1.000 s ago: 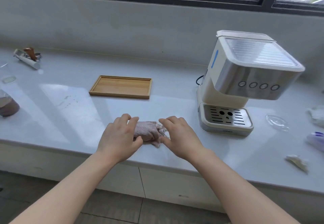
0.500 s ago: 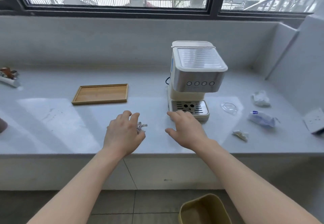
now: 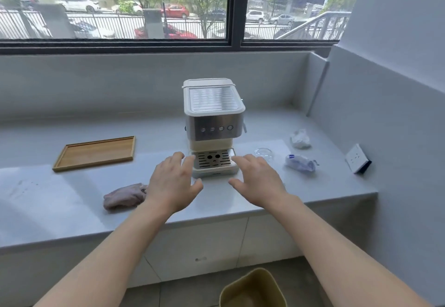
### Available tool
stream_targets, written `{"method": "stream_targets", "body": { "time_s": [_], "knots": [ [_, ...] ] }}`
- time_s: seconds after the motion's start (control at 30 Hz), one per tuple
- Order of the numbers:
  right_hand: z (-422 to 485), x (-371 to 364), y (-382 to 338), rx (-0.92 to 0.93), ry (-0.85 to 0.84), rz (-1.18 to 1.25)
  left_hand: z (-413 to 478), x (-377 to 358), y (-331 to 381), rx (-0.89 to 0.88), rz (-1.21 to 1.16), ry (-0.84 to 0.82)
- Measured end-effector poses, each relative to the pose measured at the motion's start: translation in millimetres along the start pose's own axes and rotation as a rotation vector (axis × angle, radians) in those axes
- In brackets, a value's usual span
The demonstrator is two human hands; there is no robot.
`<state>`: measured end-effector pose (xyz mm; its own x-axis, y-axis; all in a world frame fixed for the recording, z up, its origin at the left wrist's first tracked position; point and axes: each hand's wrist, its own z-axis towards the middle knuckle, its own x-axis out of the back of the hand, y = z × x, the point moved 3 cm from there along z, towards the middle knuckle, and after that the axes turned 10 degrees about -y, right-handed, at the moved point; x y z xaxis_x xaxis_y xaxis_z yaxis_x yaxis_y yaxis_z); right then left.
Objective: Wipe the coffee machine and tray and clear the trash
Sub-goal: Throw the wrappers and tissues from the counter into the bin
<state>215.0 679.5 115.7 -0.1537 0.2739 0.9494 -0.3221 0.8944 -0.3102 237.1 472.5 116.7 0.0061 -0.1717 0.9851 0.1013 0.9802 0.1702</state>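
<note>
Progress: the task is judged to be at an early stage; no wiping contact with the coffee machine (image 3: pixel 213 124) or the wooden tray (image 3: pixel 95 153) is shown, and whether either has been wiped cannot be told.
Cloth: a crumpled pinkish cloth (image 3: pixel 124 196) is left lying on the surface (image 3: pixel 60 210), just beside the left wrist, and is not held by either hand.
Coffee machine: it is placed upright at the middle of the surface, below the window, with its drip tray (image 3: pixel 214 163) facing the person.
Wooden tray: it is seen flat and bare on the surface, well to the left of the machine.
Trash not yet cleared: a crumpled white wad (image 3: pixel 299 139), a wrapped packet (image 3: pixel 299 163) and a clear round lid (image 3: pixel 263 153) are seen to the right of the machine.
Bin: a yellow bin (image 3: pixel 252 290) is set on the floor below the surface edge.
Left hand: the left hand (image 3: pixel 173 184) is held palm down with its fingers (image 3: pixel 177 160) spread wide; nothing is gripped, and the tips are brought just beside the left edge of the drip tray, contact not being clear.
Right hand: the right hand (image 3: pixel 257 179) is likewise spread and empty, its fingers (image 3: pixel 240 161) near the right edge of the drip tray.
Step in hand: a two-handed reach toward the machine base is judged likely.
</note>
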Motion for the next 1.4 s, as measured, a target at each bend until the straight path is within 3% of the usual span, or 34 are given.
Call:
{"method": "stream_targets", "body": {
  "time_s": [0.2, 0.57, 0.93, 1.17, 1.4],
  "knots": [
    [-29.7, 27.1, 41.3, -0.059, 0.026, -0.002, 13.7, 18.0, 58.9, -0.105, 0.012, 0.072],
    [-44.3, 28.0, 110.0, -0.243, 0.032, 0.037, 53.8, -8.1, 107.8, -0.206, -0.019, 0.018],
    [-26.3, -1.7, 193.2, -0.445, -0.070, 0.081, 104.5, -85.2, 130.7, -0.239, -0.182, -0.253],
    [26.8, 6.3, 267.0, -0.441, -0.030, -0.004, 142.7, -138.6, 191.2, -0.258, -0.126, -0.321],
    [87.5, -9.4, 335.8, -0.369, -0.195, -0.130, 174.0, -191.6, 223.3, -0.123, -0.099, -0.419]
  ]
}}
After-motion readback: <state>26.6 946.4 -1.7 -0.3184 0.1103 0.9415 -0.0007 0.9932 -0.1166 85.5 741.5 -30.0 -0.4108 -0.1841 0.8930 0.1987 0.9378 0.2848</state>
